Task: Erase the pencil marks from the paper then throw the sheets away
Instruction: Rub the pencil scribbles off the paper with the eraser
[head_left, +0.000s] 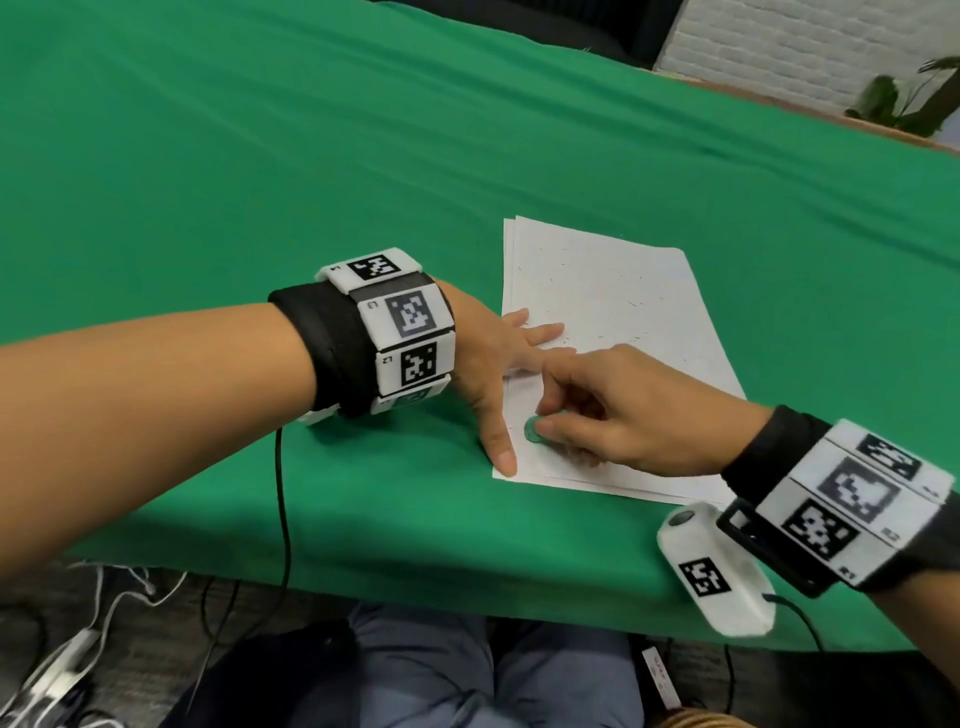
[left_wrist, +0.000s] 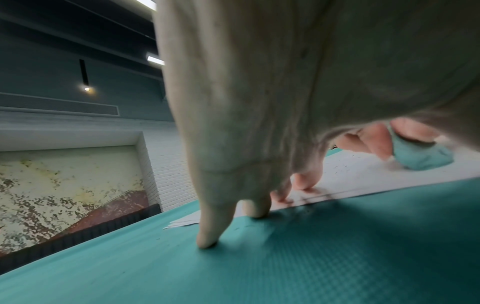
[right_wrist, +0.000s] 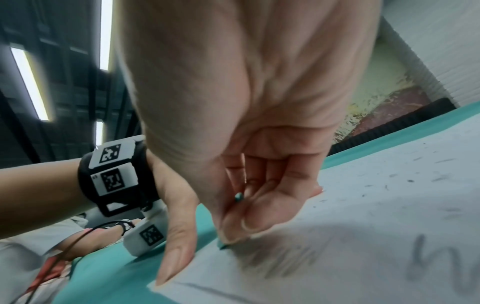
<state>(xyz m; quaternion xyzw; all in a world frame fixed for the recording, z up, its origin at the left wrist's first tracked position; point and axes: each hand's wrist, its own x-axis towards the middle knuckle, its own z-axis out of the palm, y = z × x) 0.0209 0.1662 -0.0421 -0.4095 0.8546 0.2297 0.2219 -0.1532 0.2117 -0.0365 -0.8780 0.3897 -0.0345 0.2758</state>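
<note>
Nearest, at about five o'clock in the head view, the right hand reaches in over the sheets of paper, its grip pinching a small green eraser between thumb and curled fingers, the eraser's end pressed down on the top sheet near its near-left corner. In the right wrist view only slivers of the eraser show between the fingertips, which meet the paper beside smudged pencil marks.

At nine o'clock from the eraser, the left hand lies spread with straight fingers: the thumb rests on the near-left corner of the stack, the fingers across its left edge. The left wrist view shows two fingertips on the green cloth and others on the paper.

The sheets, slightly fanned, lie right of centre on the green-covered surface, dotted with dark eraser crumbs.

Farther off, toward one o'clock, a potted plant stands before a white brick wall.
</note>
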